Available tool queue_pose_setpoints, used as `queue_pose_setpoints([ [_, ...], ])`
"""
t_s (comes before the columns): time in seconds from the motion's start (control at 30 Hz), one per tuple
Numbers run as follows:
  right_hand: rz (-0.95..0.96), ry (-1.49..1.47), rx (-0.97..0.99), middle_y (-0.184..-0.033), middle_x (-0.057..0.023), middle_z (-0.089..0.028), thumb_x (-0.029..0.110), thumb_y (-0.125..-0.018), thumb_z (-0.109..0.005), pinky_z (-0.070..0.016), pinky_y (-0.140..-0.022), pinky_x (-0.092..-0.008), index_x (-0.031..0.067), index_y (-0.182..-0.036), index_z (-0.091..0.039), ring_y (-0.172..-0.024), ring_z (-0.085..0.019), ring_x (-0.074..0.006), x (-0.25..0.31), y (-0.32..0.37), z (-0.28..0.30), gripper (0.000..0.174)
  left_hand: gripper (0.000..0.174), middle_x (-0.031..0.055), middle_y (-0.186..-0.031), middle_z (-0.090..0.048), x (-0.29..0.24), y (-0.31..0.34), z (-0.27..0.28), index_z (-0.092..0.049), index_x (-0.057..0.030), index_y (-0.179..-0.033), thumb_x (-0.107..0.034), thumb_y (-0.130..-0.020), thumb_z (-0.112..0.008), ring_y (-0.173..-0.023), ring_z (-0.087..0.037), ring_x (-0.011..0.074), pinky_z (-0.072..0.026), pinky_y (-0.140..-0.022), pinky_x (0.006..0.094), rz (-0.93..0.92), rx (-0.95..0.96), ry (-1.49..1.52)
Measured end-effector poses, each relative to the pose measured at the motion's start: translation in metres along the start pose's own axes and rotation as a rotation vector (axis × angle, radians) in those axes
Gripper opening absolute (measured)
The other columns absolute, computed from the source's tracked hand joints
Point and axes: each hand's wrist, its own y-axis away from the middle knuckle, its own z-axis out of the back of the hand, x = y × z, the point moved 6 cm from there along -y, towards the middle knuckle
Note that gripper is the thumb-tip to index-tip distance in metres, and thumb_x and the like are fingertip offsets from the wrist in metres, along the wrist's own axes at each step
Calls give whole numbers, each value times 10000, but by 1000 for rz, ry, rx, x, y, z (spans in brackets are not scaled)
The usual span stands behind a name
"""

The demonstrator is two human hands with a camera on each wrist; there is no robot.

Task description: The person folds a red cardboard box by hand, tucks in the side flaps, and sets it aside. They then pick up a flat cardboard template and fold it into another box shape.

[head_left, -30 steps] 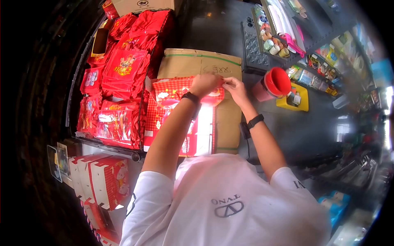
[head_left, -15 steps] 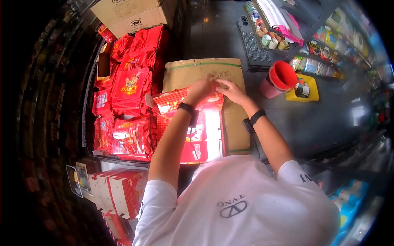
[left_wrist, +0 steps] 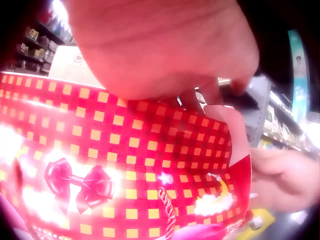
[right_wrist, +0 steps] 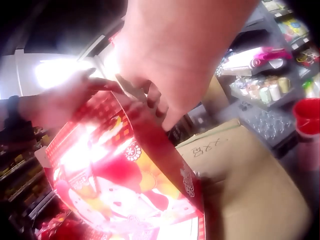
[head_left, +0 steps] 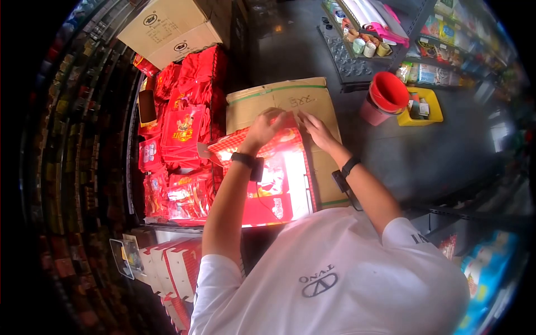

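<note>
Box rim: left hand, right hand

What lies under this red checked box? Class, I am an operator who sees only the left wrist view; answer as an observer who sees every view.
Observer: A flattened brown carton with handwriting on it lies beneath the red checked box.
Operator: What is printed on the box's other face?
Observer: A cartoon figure in red, partly washed out by glare.
Operator: Is anything standing beside the carton?
Observer: A red bucket stands on the floor to the person's right.
</note>
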Motion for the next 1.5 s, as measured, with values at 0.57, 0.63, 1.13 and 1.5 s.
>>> queue_pose_setpoints([
  [0.57, 678, 749, -200, -1022, -125, -733, 91, -947, -712, -567, -835, -403, 35, -1085, -721, -966, -699, -321, 166, 24, -71, 149, 231, 166, -1129, -665, 30, 178, 24, -655, -30, -1175, -53, -947, -679, -1083, -632, 360, -495, -959, 444, 95, -717, -363],
  [0.63, 737, 825, 42, -1107, -142, -725, 62, -893, -738, -549, -896, -425, 18, -1132, -705, -1064, -676, -340, 158, 13, -124, 246, 215, 177, -1112, -655, 50, 200, 1, -653, -12, -1149, -21, -935, -669, -1061, -630, 368, -506, -936, 442, 181, -750, -223],
  [1.13, 520, 1197, 381, -1136, -103, -733, 243, -861, -792, -520, -932, -483, 111, -1151, -721, -1109, -665, -332, 61, -65, -279, 327, 569, 248, -1429, -568, 146, 235, 36, -458, 32, -1494, -109, -987, -674, -1291, -596, 299, -515, -1030, 372, 391, -1118, 69],
  [1.5, 661, 1266, 393, -1035, -134, -690, 221, -916, -732, -535, -880, -482, 58, -1020, -661, -1045, -655, -363, 42, -66, -283, 206, 383, 108, -1076, -738, 180, 200, 59, -596, 42, -1373, -8, -996, -645, -848, -673, 107, -550, -765, 280, 415, -991, 394],
])
